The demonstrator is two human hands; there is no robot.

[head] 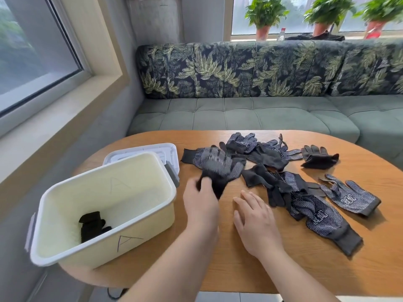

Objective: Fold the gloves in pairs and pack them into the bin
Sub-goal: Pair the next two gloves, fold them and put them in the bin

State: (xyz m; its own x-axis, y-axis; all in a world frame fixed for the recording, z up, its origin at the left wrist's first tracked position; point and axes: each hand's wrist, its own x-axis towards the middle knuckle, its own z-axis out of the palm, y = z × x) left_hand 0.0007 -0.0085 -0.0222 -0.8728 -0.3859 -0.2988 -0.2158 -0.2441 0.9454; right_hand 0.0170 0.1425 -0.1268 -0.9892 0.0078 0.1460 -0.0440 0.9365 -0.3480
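Note:
A cream bin [65,253] marked "A" stands at the table's left edge with one folded dark glove pair [92,225] inside. My left hand [201,203] is shut on the cuff of a dark dotted glove [218,164], blurred by motion, just right of the bin. My right hand [257,221] hovers flat and open over the wood beside it, holding nothing. Several loose dark gloves [268,155] lie in a heap across the middle of the table, with one dotted glove [351,197] apart at the right and another [322,221] nearer me.
The bin's white lid [152,149] lies behind the bin. The round wooden table [239,269] has a green sofa [239,114] behind it and a window wall to the left. A folded black pair [318,159] rests at the far right of the heap.

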